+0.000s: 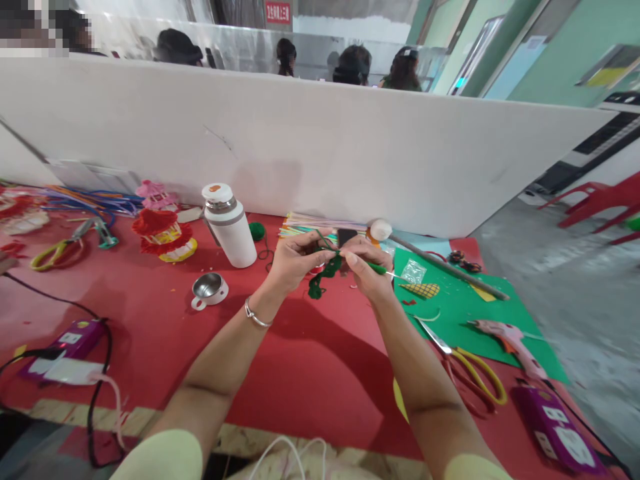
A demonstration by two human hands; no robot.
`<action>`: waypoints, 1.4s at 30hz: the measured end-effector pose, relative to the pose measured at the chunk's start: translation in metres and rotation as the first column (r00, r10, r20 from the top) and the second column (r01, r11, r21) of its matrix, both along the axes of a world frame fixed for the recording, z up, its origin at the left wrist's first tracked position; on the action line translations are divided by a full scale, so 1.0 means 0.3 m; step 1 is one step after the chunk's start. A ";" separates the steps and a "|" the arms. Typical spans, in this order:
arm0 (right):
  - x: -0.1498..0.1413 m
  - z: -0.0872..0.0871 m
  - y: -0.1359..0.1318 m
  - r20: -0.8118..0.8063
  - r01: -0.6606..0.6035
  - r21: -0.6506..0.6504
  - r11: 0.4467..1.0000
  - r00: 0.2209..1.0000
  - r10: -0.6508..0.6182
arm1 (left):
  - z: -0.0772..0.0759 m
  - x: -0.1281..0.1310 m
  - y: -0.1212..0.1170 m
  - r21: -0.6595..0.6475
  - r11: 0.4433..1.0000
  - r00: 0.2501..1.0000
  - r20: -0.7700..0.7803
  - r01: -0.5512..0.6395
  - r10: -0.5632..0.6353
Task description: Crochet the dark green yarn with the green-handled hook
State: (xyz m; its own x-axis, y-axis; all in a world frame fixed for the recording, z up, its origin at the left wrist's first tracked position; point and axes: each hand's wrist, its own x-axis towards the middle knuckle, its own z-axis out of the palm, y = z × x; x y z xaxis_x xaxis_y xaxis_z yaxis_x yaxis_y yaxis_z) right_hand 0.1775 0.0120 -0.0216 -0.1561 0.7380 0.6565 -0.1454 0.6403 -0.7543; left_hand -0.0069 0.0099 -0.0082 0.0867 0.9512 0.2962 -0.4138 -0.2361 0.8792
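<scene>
A: Where is the yarn piece (316, 287)?

B: Held up over the bench (310, 380), about midway between its left and right edges and nearer the far edge, where the board (320, 147) stands. It hangs below the fingertips of both hands.

A: How do the fingers stand?

B: The left hand (295, 260) has thumb and forefinger pinched narrow on the top of the piece, a green strand rising beside them. The right hand (370, 270) has its fingers closed round the green-handled hook (377, 269), thumb tip right by the piece. Whether that thumb also presses yarn, I can't tell; the hook's working tip is hidden.

A: How would the piece handle?

B: Light and limp, I'd judge, with the lower end drooping. Not slippery, and hard to break, but the loops could stretch or pull out.

A: So where to hold it?

B: By the worked part, close under the loop at the hook. The loose tail would give no control. The hook is probably stiff and smooth, best held by its handle.

A: And the ball (257, 231)?

B: Near the bench's far edge, just right of the flask (233, 233). The scissors (453, 352) lie apart, towards the near right corner.
</scene>
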 end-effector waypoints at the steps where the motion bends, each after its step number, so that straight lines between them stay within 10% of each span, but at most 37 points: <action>1: 0.006 0.009 -0.004 0.066 0.070 0.111 0.991 0.995 -0.077 | 0.002 -0.003 0.000 -0.009 1.000 1.000 -0.008 0.005 -0.005; 5: 0.025 0.014 -0.005 0.275 0.152 0.559 0.815 0.894 -0.355 | 0.015 -0.017 0.003 -0.118 0.988 0.994 0.029 0.104 -0.101; 9: 0.032 -0.008 0.010 0.283 0.171 0.666 0.726 0.843 -0.458 | 0.022 -0.009 -0.001 -0.203 0.969 0.990 0.055 0.141 -0.132; 13: 0.020 -0.009 0.014 0.228 0.185 0.617 0.765 0.888 -0.399 | 0.022 0.007 -0.008 -0.167 0.985 0.999 0.031 0.047 -0.042; 20: -0.008 0.002 -0.015 0.200 0.177 0.617 0.767 0.907 -0.370 | 0.021 -0.026 0.009 -0.296 0.920 0.963 0.159 0.256 -0.217; 25: -0.020 0.021 -0.025 0.303 0.174 0.482 0.859 0.886 -0.350 | 0.013 -0.003 0.008 -0.138 0.989 0.999 0.014 -0.048 0.051; 30: -0.043 -0.025 -0.014 0.286 0.305 0.558 0.771 0.802 -0.524 | 0.022 0.037 -0.009 -0.105 0.964 0.969 -0.041 -0.245 0.242; 42: -0.068 -0.038 -0.040 0.185 0.404 0.461 0.790 0.827 -0.531 | 0.027 0.040 -0.019 -0.267 0.963 0.978 0.209 0.044 0.013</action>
